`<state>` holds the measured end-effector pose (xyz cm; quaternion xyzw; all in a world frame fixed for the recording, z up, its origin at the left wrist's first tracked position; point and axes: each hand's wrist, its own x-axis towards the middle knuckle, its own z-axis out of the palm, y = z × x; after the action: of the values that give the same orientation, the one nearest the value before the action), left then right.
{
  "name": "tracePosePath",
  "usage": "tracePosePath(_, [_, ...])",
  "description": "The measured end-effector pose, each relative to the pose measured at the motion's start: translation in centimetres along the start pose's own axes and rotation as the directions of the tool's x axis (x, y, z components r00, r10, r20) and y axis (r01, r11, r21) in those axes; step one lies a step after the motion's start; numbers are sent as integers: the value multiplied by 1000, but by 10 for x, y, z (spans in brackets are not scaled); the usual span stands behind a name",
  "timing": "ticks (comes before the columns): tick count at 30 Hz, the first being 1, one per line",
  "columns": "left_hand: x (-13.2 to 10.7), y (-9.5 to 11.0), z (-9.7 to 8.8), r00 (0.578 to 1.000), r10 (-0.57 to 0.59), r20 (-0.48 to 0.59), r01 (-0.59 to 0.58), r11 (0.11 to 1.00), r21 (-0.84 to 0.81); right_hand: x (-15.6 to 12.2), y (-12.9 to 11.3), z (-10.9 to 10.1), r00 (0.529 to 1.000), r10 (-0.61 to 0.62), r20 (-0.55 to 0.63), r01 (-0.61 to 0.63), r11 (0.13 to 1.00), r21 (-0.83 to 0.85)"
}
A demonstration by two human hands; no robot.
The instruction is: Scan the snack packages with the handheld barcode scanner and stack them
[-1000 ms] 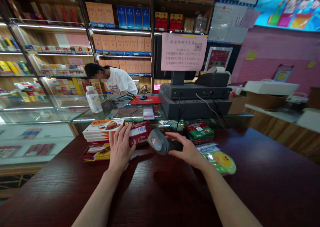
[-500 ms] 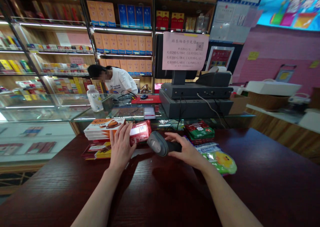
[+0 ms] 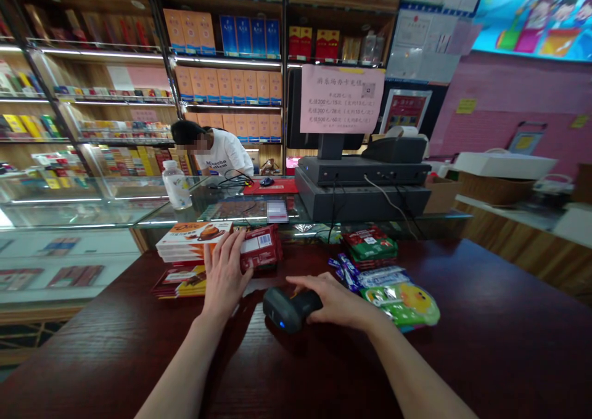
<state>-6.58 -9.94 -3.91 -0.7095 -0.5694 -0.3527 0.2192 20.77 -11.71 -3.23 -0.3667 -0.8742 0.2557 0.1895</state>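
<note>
My left hand (image 3: 226, 265) is closed on the left end of a red packet (image 3: 261, 249) with a white barcode label facing up. To its left are stacked white boxes (image 3: 185, 249) with an orange cup picture, beside flat red and yellow packs (image 3: 180, 280). In my right hand (image 3: 333, 302) is a dark grey barcode scanner (image 3: 284, 311), held by its handle low over the table, a small blue light showing on its head. Right of that hand lie a green bag with a yellow duck (image 3: 407, 302), purple wrapped sticks (image 3: 348, 272) and red-green packets (image 3: 370, 244).
The dark wooden table (image 3: 259, 370) meets a glass counter (image 3: 208, 212) bearing a bottle (image 3: 176, 186) and a cash register (image 3: 363, 188) with a pink notice (image 3: 342, 98). Behind the counter a person in a white shirt (image 3: 226, 151) bends down, before stocked shelves.
My right hand has brought the scanner down and toward me, away from the red packet. The bright red glow on the packet is gone; my left hand keeps its place.
</note>
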Motion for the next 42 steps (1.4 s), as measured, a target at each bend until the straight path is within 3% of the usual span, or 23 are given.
tracePosePath(10, [0,3,-1,999,33,0,-33,999,-28,-4,-3,-3,998,-38,41,33,991,128])
tracePosePath(13, [0,4,0,999,53,4,-53,998,-42,-2,-2,-6,997,4,-76,12,977,211])
tracePosePath(15, [1,6,-1,997,71,3,-71,996,-58,2,1,-6,965,62,-256,14,958,285])
tracePosePath(18, [2,11,-3,993,116,1,-116,990,-79,13,6,-1,844,187,-502,42,911,411])
tracePosePath(21, [3,16,-6,985,172,-6,-172,981,-85,25,8,6,767,298,-569,45,858,511])
tracePosePath(28, [5,27,-11,968,250,-15,-250,963,-102,37,-1,12,788,294,-541,156,755,637])
tracePosePath(35, [4,26,-9,991,125,-50,-132,977,-167,36,-3,11,767,311,-562,180,736,653])
tracePosePath(42, [4,25,-4,997,-18,79,38,965,-260,37,-6,13,706,374,-601,170,735,657])
